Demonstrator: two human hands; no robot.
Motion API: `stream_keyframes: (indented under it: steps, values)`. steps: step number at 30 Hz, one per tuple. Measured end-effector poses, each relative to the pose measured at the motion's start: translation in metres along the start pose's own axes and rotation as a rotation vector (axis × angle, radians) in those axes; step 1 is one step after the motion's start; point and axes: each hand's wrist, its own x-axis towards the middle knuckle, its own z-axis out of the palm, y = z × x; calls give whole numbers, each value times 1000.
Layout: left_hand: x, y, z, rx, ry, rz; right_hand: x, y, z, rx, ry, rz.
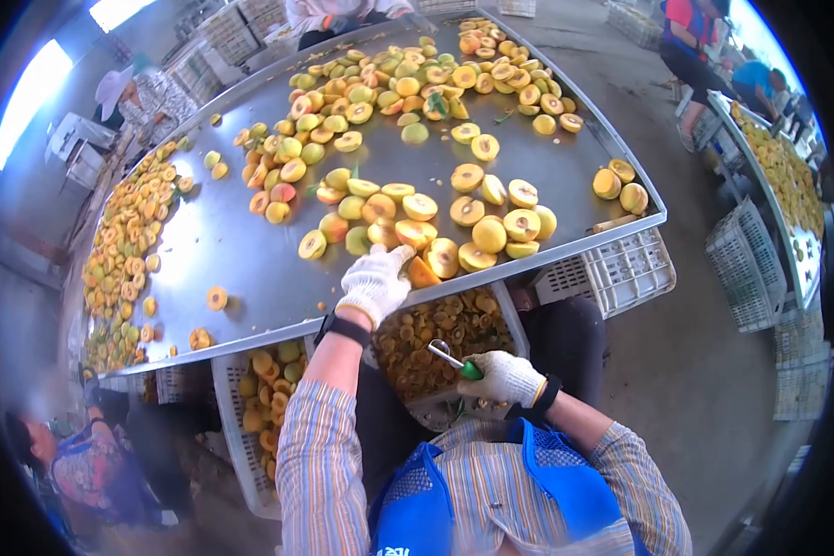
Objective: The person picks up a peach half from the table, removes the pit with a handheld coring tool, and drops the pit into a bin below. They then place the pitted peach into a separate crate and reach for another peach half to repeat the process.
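Observation:
My left hand (375, 284), in a white knit glove, reaches over the near edge of the metal table (250, 310). Its fingers stretch out among the halved yellow peaches, touching or right beside an orange peach half (423, 272); the fingertips are partly hidden. More peach halves (522, 224) lie just to the right, several cut side up. In my right hand (508, 378), also gloved, is a pitting spoon (449, 356) with a green handle and a small metal loop. This hand hovers above a crate of peach scraps (449, 334) between my knees.
A white crate (621, 273) stands under the table's right corner. Another crate (259, 463) with peaches is at my left. Heaps of cut fruit (125, 250) line the table's left side. Co-workers sit around it. At far right is a second table (783, 176).

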Motion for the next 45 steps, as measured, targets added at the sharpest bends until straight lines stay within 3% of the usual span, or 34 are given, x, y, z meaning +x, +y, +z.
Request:
stream_keyframes:
  steps: [1,4,5,8,11,12,14,15,16,18,21,24,28,29,35,45]
  values:
    - [11,4,-6,59,-116,-38,1,2,-1,-56,50,-41]
    - [25,2,2,198,-184,-53,6,11,1,-59,130,-87]
    - [29,1,2,200,-187,-47,1,4,-5,42,51,1]
    - [22,-15,-2,106,-176,-112,-2,-1,-10,89,71,-23]
    - [-6,-46,-9,-909,122,-183,-8,-6,-11,260,108,11]
    - [-16,-51,-11,-1407,161,-246,-5,-3,-11,257,88,-9]
    - [-48,-47,-18,-2093,142,-69,-9,-10,-10,222,90,31]
    - [-60,-30,-18,-2186,291,-23,-11,-13,-7,214,84,22]
    - [-71,-7,-20,-2314,404,-109,-14,-16,-4,151,150,-31]
    - [-90,-10,4,-2350,88,-61,-21,-21,2,79,216,-81]
    - [-109,2,31,-2414,-53,-114,-36,-31,8,69,231,-132]
    - [-120,27,26,-2323,53,-193,-49,-37,11,68,231,-135]
    - [-121,46,38,-2369,192,-132,-59,-41,14,-100,409,-294]
    - [-125,49,33,-2380,117,-31,-62,-43,14,-129,432,-326]
    - [-131,72,24,-2440,74,-30,-60,-32,18,-232,552,-344]
    - [-133,90,26,-2463,69,-28,-57,-29,19,-255,518,-291]
